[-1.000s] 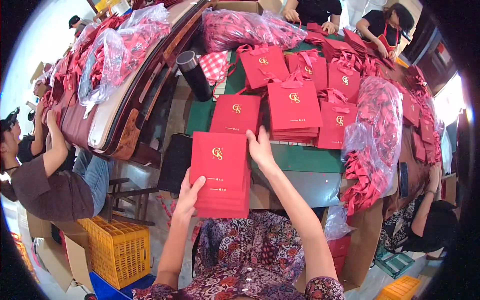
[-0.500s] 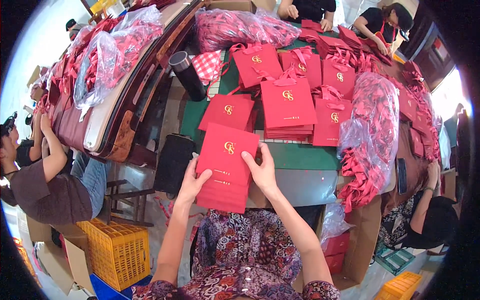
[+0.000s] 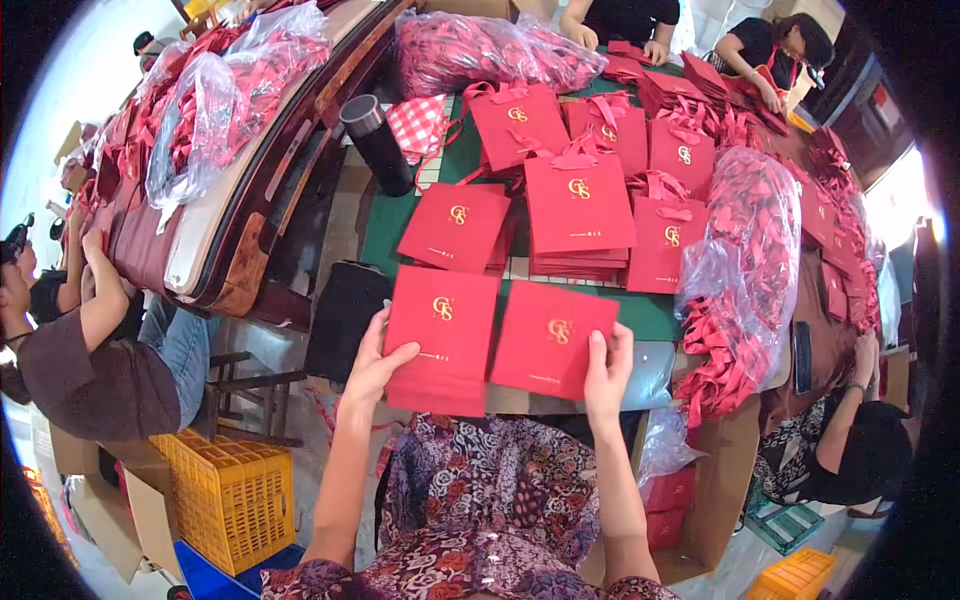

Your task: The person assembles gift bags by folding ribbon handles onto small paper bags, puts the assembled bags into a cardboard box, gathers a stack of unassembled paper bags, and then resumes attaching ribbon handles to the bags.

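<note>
My left hand [image 3: 370, 365] is closed on a fanned stack of flat red paper gift bags [image 3: 438, 335], thumb on top near the left edge. A single red gift bag [image 3: 545, 350], with a gold emblem and slightly blurred, is pinched at its right side by my right hand [image 3: 608, 372]. It is apart from the stack, just to its right. No ribbon shows on the bags in my hands. Beyond them, on the table, lie piles of similar bags [image 3: 580, 205] with red ribbon handles, and another red bag [image 3: 452, 222] sits just past the left stack.
A black flask [image 3: 378, 150] stands at the left, beside a red checked cloth [image 3: 418, 125]. Clear plastic sacks of red ribbon [image 3: 740, 260] lie at right and back. A black pouch [image 3: 347, 320] is left of my hands. Co-workers sit around; a yellow crate [image 3: 235, 500] stands below left.
My right hand has moved right and down, taking one bag away from the stack. My left hand keeps the stack, which has shifted slightly left.
</note>
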Tool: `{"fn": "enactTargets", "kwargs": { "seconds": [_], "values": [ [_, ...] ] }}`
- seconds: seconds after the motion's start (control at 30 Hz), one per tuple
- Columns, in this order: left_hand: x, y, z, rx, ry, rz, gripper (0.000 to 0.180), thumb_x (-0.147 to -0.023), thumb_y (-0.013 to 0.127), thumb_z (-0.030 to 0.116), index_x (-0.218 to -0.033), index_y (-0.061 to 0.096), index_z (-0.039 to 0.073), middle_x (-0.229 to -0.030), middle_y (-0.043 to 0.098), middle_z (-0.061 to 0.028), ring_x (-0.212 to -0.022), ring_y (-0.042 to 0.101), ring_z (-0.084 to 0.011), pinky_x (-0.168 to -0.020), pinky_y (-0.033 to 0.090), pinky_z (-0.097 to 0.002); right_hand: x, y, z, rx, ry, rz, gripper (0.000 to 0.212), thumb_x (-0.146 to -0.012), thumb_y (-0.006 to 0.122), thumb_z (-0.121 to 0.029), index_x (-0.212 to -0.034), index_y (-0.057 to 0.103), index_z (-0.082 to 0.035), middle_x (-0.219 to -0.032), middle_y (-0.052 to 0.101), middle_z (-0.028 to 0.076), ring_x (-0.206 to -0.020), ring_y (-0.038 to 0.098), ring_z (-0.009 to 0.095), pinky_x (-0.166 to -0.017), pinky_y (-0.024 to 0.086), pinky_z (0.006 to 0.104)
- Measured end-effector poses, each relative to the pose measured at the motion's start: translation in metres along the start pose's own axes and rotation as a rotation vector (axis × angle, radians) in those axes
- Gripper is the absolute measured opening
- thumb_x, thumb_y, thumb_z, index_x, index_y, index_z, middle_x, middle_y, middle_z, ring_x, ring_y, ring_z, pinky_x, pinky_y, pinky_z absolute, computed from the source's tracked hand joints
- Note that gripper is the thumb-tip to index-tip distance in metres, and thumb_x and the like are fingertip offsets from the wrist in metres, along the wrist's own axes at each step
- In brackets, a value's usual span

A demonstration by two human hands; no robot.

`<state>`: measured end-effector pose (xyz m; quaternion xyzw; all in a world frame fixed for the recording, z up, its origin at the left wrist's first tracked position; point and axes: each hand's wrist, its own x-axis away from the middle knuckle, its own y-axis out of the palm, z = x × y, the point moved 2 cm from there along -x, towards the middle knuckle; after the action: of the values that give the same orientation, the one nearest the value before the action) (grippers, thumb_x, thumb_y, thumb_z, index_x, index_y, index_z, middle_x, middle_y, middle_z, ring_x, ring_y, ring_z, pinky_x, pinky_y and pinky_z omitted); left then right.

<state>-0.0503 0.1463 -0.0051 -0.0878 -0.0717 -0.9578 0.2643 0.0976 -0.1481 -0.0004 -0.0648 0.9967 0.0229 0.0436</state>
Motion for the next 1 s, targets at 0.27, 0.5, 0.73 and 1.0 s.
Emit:
{"fn": "enactTargets", "kwargs": {
  "seconds": [0.27,0.5,0.73,1.0],
  "values": [
    [-0.007,-0.003,-0.001,-0.245,0.113,-0.001,0.069,-0.084,0.076,0.01,-0.143,0.042,-0.002,-0.132,0.057,-0.0115,-0.123,0.053,-0.018,-0.106,0.041,-0.0325,0.014,-0.024,0.014,0.212,0.113,-0.044,0.036,-0.1,0.054,-0.01,-0.132,0.042,0.001,-0.111,0.066,0.019,-0.102,0.064,0.021,-0.088,0.05,0.0342],
    [0.002,0.002,0.01,-0.467,0.179,-0.009,0.07,-0.088,0.073,0.015,-0.146,0.038,-0.003,-0.135,0.056,-0.0181,-0.128,0.052,-0.0246,-0.107,0.04,-0.0349,0.02,-0.005,0.008,0.509,0.019,-0.092,0.041,-0.097,0.057,-0.011,-0.134,0.041,0.002,-0.104,0.065,0.023,-0.094,0.066,0.036,-0.083,0.051,0.0444],
    [0.016,0.011,0.019,-0.931,0.308,0.104,0.069,-0.089,0.069,0.019,-0.143,0.035,-0.009,-0.138,0.05,-0.029,-0.125,0.051,-0.0454,-0.106,0.041,-0.0457,0.027,0.008,0.001,0.519,-0.05,-0.027,0.047,-0.097,0.056,-0.01,-0.137,0.039,0.006,-0.119,0.055,0.026,-0.111,0.057,0.039,-0.095,0.045,0.0449],
    [-0.045,0.009,0.076,-0.768,0.456,0.171,0.049,-0.084,0.075,0.018,-0.128,0.057,0.005,-0.105,0.066,-0.0158,-0.079,0.065,-0.0264,-0.07,0.053,-0.036,0.028,-0.005,0.003,0.678,-0.175,-0.062,0.05,-0.091,0.063,-0.009,-0.134,0.043,0.007,-0.125,0.046,0.027,-0.117,0.048,0.043,-0.101,0.041,0.0477]
  ]
}}
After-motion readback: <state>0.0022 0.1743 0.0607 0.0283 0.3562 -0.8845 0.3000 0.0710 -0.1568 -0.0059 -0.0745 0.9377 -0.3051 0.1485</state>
